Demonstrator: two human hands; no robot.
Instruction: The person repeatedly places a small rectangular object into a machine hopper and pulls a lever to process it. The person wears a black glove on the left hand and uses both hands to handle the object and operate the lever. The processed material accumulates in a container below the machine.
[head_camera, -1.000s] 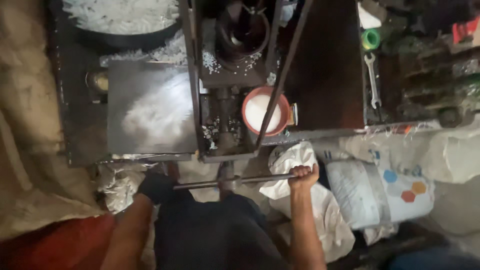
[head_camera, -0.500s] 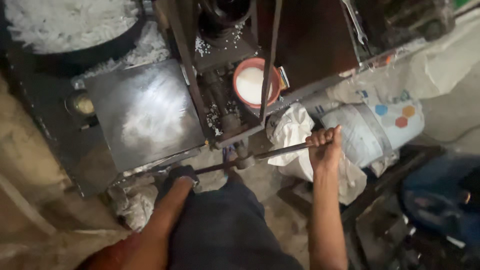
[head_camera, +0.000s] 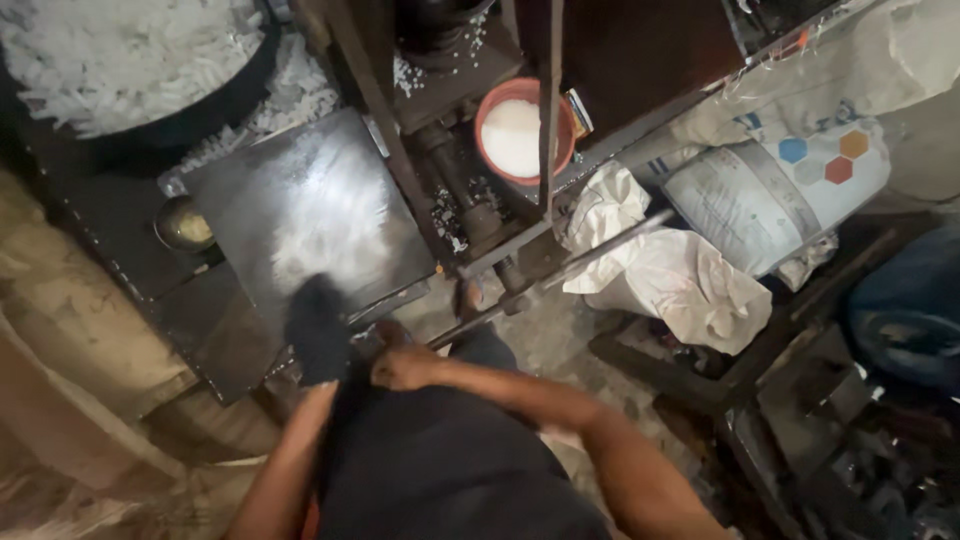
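My left hand (head_camera: 316, 335) wears a dark glove and lies blurred on the near edge of a dark metal plate (head_camera: 310, 205) dusted with white powder. My right hand (head_camera: 402, 365) is bare, with fingers curled, close beside the gloved wrist above my dark-clothed lap. Nothing shows in its grip. A long metal bar (head_camera: 580, 262) slants from just past my right hand up to the right, and neither hand touches it. Behind it, on the machine frame, sits a red bowl (head_camera: 520, 135) of white powder.
A large dark pan (head_camera: 215, 105) of white flakes is at the top left. A small brass cup (head_camera: 183, 225) stands left of the plate. A thin rod (head_camera: 551, 100) crosses the bowl. Crumpled white sacks (head_camera: 680, 285) and a rolled sack with coloured hexagons (head_camera: 770, 195) lie at the right.
My right hand has let go of the bar's far end and come in beside my left hand. My gloved left hand has moved up onto the plate's edge. The view has shifted left.
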